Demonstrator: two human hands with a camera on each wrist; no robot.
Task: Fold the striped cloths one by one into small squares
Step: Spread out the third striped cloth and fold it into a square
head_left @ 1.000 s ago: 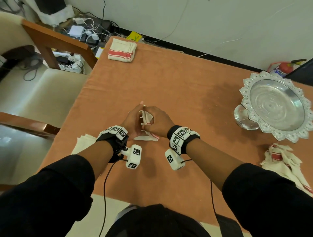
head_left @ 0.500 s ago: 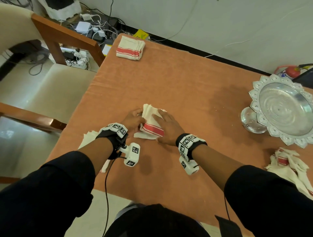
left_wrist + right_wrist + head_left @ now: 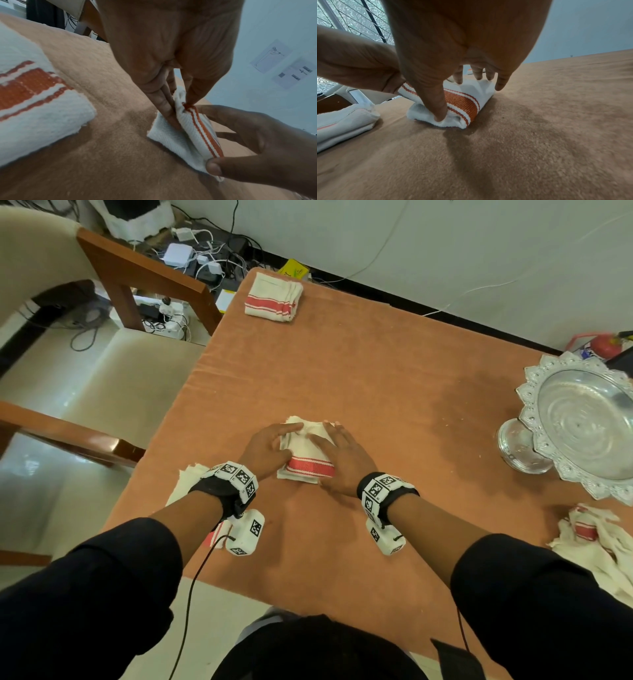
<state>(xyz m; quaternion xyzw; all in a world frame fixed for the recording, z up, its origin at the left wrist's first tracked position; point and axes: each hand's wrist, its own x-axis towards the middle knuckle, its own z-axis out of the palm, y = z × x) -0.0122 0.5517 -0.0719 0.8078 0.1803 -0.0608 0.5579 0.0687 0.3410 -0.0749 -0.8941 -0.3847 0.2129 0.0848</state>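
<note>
Pressing: both hands bear on one folded striped cloth [image 3: 306,455] lying on the table [image 3: 376,392], near its front middle.
Cloth: cream with a red band and thin red lines; it is folded into a small thick packet, the red band on the side towards the person.
Left hand [image 3: 270,445]: at the cloth's left edge; in the left wrist view its fingers [image 3: 163,106] lie straight and together, pushed down onto the lower layer, while the thumb presses the folded roll from the other side, so the hand is pinched on the cloth.
Right hand [image 3: 339,457]: laid on top of the cloth with fingers spread and nearly straight, fingertips [image 3: 477,75] at the far edge, thumb pressing down at the near corner; it flattens rather than grasps.
Finished pile: a stack of folded cloths [image 3: 273,297] sits at the table's far left corner, well apart from the hands.
Near left: another folded cloth [image 3: 186,486] lies at the table's left edge, partly hidden under the left wrist.
Unfolded heap: crumpled striped cloths [image 3: 596,539] lie at the right edge.
Silver dish [image 3: 582,422]: an ornate footed metal tray stands on the right side of the table.
</note>
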